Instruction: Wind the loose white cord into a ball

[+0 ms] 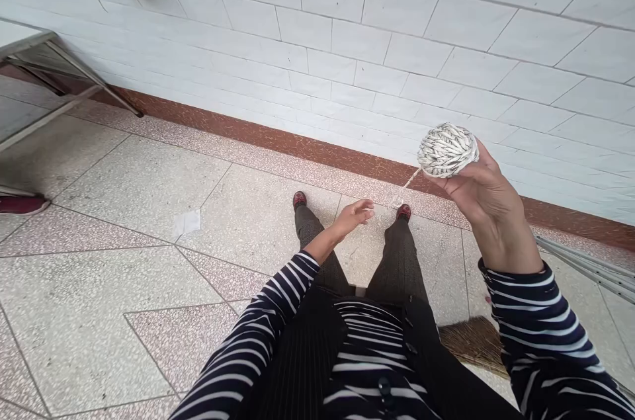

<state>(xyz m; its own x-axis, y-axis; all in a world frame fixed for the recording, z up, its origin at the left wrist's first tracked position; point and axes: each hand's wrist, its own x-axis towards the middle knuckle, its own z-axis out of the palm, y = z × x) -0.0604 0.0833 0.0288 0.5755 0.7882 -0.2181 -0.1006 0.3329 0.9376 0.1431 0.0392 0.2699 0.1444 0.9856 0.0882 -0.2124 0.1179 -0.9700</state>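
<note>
My right hand (483,198), raised at the right, is closed around a ball of whitish twine (448,150) with thin dark strands in it. A short length of twine (411,178) runs from the ball down and left toward a small pale tangle (395,201) beside my shoe; whether that tangle hangs or lies on the floor I cannot tell. Lower and to the left, my left hand (353,218) is held above the floor between my feet. Its fingers are loosely stretched and apart, with nothing seen in them.
A white tiled wall (342,30) with a brown skirting (238,135) stands in front. A metal-framed table (74,99) is at the left, with a dark red shoe (22,204) below it. A paper scrap (187,221) lies on the floor; broom bristles (473,340) show at right.
</note>
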